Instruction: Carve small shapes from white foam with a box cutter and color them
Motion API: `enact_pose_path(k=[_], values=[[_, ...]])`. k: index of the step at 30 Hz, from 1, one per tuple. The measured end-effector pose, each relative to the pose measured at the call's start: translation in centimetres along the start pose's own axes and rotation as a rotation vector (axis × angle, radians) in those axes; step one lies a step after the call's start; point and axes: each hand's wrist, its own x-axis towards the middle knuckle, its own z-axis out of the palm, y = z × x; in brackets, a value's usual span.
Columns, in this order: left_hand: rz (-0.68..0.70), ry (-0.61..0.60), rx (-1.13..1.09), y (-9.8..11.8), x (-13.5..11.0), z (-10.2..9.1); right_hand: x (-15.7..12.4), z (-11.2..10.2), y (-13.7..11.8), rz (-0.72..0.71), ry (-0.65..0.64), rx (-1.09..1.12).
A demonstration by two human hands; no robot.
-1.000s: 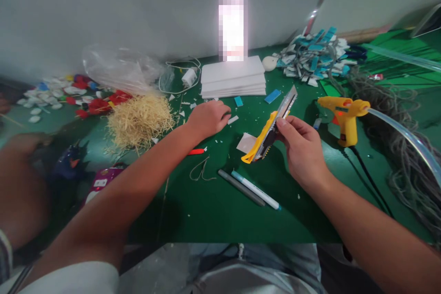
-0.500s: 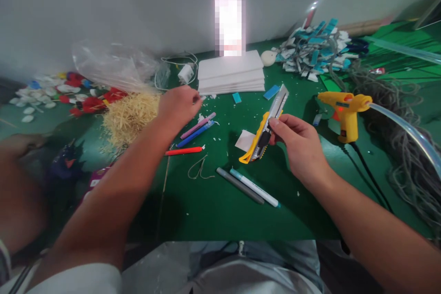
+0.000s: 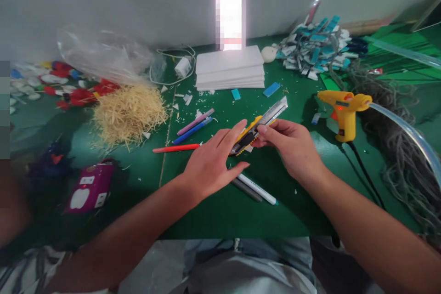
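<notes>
A yellow and silver utility knife (image 3: 257, 129) is pinched between the thumb and fingers of my right hand (image 3: 291, 142), its blade end pointing up and to the right. My left hand (image 3: 215, 158) is at the rear end of the knife, thumb and fingers spread apart; whether it touches the handle I cannot tell. Below the knife lie a white marker (image 3: 258, 188) and a grey marker (image 3: 248, 190), partly hidden by my left hand. A red pen (image 3: 175, 148), a blue pen (image 3: 193, 130) and a pink pen (image 3: 195, 121) lie left of the knife.
A yellow glue gun (image 3: 344, 115) stands at right beside tangled grey cord (image 3: 389, 124). White boards (image 3: 229, 66) are stacked at the back near piled blue-white scraps (image 3: 315, 46). Straw shreds (image 3: 129, 115) and a purple box (image 3: 91, 186) are at left, with part of another person at the edge.
My left hand has come from the scraps at the back left down and right to the knife, and its fingers have opened. The knife has tilted flatter in my right hand.
</notes>
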Motion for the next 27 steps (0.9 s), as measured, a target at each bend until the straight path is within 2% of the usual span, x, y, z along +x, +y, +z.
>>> enact_pose_path(k=[3, 5, 8, 10, 12, 17, 22, 27], values=[[0.175, 0.128, 0.120, -0.9, -0.9, -0.1, -0.3, 0.0, 0.2, 0.008, -0.101, -0.074], [0.215, 0.198, 0.140, -1.9, -1.4, -0.7, -0.5, -0.2, 0.4, -0.039, -0.101, -0.248], [0.072, 0.299, 0.070, -2.8, -2.3, -1.7, -0.6, -0.7, 0.8, -0.239, -0.022, -0.764], [-0.019, 0.309, 0.031, -3.0, -3.0, -2.1, -0.5, -1.0, 1.1, -0.345, -0.042, -1.096], [-0.068, 0.306, 0.025, -2.9, -3.6, -2.2, -0.4, -1.2, 1.4, -0.375, -0.085, -1.282], [-0.163, 0.329, 0.071, -2.5, -4.0, -1.9, 0.1, -1.3, 1.9, -0.424, -0.091, -1.396], [-0.143, 0.269, 0.088, -2.0, -3.6, -1.9, 0.3, -1.4, 2.1, -0.473, -0.115, -1.428], [-0.101, 0.220, 0.119, -1.8, -3.4, -1.7, 0.2, -1.1, 2.4, -0.533, -0.086, -1.485]])
